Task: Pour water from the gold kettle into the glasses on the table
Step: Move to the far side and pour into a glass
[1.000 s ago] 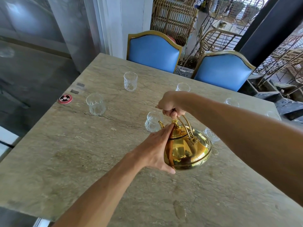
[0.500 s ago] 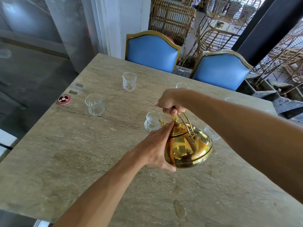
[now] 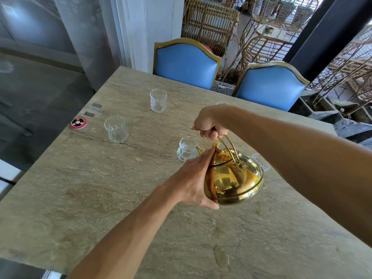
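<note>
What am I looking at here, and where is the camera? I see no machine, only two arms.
There is no robot: a person works bare-handed, and the one camera sits on their head, looking forward and down. The right grip, a hand, curls round the handle of the gold kettle, which tilts its spout toward the nearest glass. The left grip lies flat against the kettle's side. On the stone table also stand a far glass, a left glass and a red round disc; other glasses are partly hidden. Pouring water cannot be made out.
</note>
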